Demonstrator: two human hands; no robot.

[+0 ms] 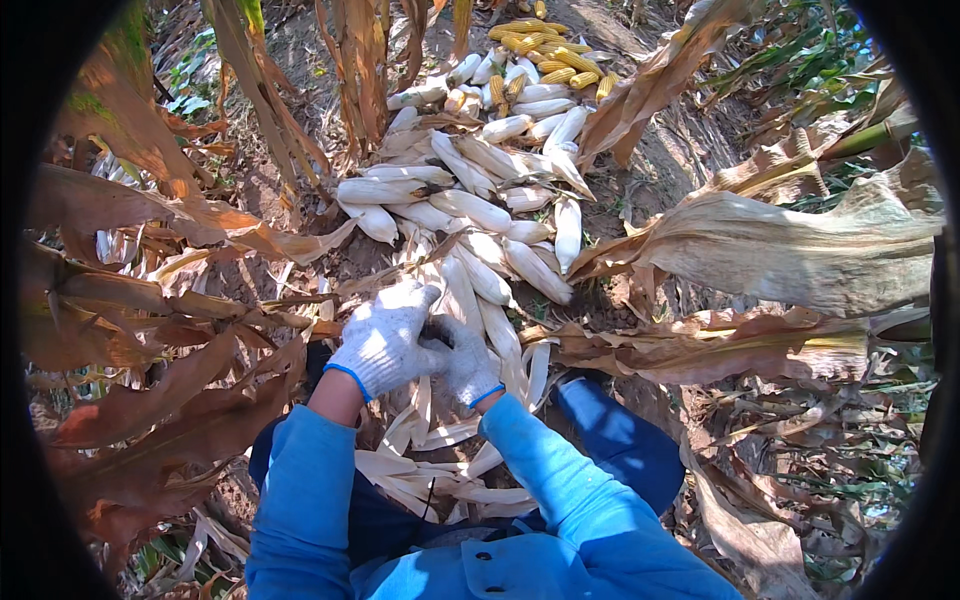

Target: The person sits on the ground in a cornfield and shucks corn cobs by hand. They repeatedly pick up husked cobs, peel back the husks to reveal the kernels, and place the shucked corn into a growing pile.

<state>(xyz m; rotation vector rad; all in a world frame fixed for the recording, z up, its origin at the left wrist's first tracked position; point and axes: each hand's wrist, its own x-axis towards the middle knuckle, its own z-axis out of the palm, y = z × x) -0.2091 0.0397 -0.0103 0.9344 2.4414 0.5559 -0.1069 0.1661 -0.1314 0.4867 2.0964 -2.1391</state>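
My left hand (386, 341), in a white knitted glove with a blue cuff edge, meets my right hand (463, 360), gloved the same way, at the near end of a heap of corn ears in pale husks (469, 210). The fingers of both hands are curled towards each other. What lies between them is hidden, so I cannot tell whether either holds an ear. Beyond the husked-over ears lies a pile of bare yellow corn cobs (559, 52). Loose stripped husks (450, 487) lie on the ground between my legs.
Dry corn stalks and brown leaves (135, 300) crowd in at the left. A broad dry corn leaf (787, 247) reaches in from the right, above another long leaf (712, 349). Upright dry stalks (364, 75) stand left of the heap. Bare soil shows around the ears.
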